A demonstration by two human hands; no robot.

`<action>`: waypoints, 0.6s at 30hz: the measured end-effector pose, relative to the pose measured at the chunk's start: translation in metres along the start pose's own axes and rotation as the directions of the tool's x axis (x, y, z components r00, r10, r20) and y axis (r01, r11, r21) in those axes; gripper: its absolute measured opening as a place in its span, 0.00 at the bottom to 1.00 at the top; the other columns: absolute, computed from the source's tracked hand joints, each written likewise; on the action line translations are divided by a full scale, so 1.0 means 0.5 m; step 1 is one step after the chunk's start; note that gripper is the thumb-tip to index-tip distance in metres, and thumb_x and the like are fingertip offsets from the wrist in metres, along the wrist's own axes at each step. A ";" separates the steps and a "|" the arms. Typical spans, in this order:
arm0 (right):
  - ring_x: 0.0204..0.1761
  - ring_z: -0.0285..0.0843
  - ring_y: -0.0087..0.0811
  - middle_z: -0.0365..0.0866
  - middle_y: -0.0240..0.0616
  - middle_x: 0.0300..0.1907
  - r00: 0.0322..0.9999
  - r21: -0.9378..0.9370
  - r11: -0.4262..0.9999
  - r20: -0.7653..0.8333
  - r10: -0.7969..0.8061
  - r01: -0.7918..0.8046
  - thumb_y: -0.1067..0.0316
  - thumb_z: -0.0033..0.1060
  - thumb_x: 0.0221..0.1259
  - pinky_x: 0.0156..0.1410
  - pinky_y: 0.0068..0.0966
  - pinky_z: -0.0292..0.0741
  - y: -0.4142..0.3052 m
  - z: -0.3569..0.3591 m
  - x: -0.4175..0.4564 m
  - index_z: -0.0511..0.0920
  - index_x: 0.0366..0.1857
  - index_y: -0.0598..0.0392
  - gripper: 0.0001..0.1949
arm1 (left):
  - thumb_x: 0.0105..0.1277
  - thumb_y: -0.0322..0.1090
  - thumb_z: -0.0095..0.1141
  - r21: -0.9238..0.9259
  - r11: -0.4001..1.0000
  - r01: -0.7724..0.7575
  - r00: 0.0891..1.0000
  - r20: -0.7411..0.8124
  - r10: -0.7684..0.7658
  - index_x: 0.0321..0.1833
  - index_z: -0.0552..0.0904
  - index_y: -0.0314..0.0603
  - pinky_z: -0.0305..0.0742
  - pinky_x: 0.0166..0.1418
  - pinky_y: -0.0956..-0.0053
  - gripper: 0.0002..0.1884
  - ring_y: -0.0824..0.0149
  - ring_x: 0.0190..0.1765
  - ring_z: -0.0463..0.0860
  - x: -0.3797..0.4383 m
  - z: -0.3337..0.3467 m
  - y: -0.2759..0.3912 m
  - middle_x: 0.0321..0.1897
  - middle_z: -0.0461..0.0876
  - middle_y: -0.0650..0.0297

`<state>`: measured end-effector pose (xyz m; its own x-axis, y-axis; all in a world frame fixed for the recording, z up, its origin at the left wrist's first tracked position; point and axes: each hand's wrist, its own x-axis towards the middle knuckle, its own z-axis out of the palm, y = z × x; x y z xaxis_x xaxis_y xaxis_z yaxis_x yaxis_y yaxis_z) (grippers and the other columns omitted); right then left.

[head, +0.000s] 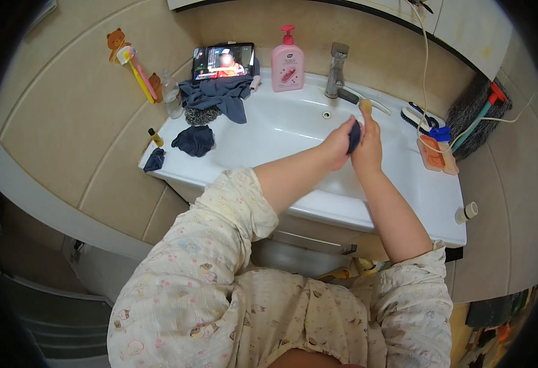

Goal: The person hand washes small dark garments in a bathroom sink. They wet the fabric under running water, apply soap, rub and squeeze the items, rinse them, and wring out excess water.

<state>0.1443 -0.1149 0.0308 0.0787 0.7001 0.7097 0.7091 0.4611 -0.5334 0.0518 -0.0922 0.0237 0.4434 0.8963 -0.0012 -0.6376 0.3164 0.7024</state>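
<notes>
Over the white basin point(269, 147), my left hand point(339, 146) grips a small dark blue cloth point(354, 137) that shows between my two hands. My right hand point(368, 142) is pressed against the cloth from the other side. At the tip of my right hand sits a small tan rounded thing point(365, 106), whose kind I cannot tell. The palms and parts of the cloth are hidden. Just behind the hands stand the metal faucet point(336, 69) and a white-handled tool point(374, 103) lying on the basin's back rim.
Left side: dark cloths point(194, 140), grey-blue cloth point(223, 94), small yellow bottle point(156, 137), clear bottle point(172, 99), propped tablet point(223, 62). Behind stands a pink pump bottle point(288, 64). Right: brush point(414, 118), open orange soap box point(432, 152), hanging cable point(425, 69), small white bottle point(466, 213).
</notes>
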 end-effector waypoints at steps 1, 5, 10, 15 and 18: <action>0.52 0.74 0.50 0.73 0.49 0.52 0.998 -0.028 0.997 -0.006 0.068 -0.068 0.69 0.47 0.67 0.58 0.40 0.72 0.009 -0.003 0.002 0.68 0.64 0.47 0.21 | 0.74 0.53 0.43 0.036 0.999 -0.033 0.999 0.003 0.033 0.42 0.79 0.46 0.70 0.56 0.74 0.19 0.70 0.48 0.78 -0.001 0.012 -0.005 0.40 0.81 0.66; 0.50 0.75 0.50 0.73 0.50 0.51 0.983 -0.124 0.976 0.018 0.184 -0.181 0.58 0.43 0.73 0.55 0.38 0.73 0.070 0.004 0.001 0.67 0.65 0.47 0.19 | 0.76 0.47 0.41 0.147 0.989 -0.010 0.995 0.100 -0.004 0.61 0.74 0.40 0.66 0.63 0.75 0.21 0.71 0.56 0.76 -0.004 0.010 -0.012 0.54 0.79 0.63; 0.51 0.75 0.36 0.73 0.39 0.53 0.794 0.566 0.593 0.204 0.573 -0.573 0.54 0.42 0.73 0.56 0.33 0.73 0.131 0.007 0.006 0.66 0.64 0.46 0.20 | 0.75 0.46 0.43 0.274 0.959 -0.067 0.997 0.051 0.055 0.62 0.74 0.40 0.67 0.60 0.75 0.21 0.70 0.54 0.75 -0.014 0.023 -0.017 0.52 0.79 0.63; 0.59 0.63 0.28 0.70 0.29 0.56 0.677 0.624 0.379 0.347 0.649 -0.683 0.55 0.57 0.62 0.52 0.42 0.72 0.085 -0.016 0.036 0.67 0.60 0.42 0.23 | 0.74 0.42 0.44 0.151 0.976 -0.159 0.980 -0.096 0.175 0.53 0.80 0.42 0.72 0.52 0.75 0.16 0.70 0.44 0.78 0.024 -0.011 0.026 0.42 0.82 0.64; 0.48 0.72 0.27 0.73 0.33 0.49 0.677 0.492 0.477 0.407 0.613 -0.728 0.65 0.61 0.55 0.44 0.34 0.77 0.065 -0.075 0.066 0.67 0.61 0.44 0.26 | 0.75 0.42 0.42 0.173 0.958 -0.229 0.967 -0.072 0.244 0.57 0.78 0.40 0.72 0.52 0.75 0.18 0.70 0.45 0.79 0.036 -0.035 0.059 0.45 0.81 0.63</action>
<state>0.1960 -0.0974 0.0542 0.2025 0.9787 -0.0340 -0.0635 -0.0216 -0.9977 0.0300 -0.0615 0.0321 0.2281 0.9663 0.1191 -0.6032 0.0442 0.7964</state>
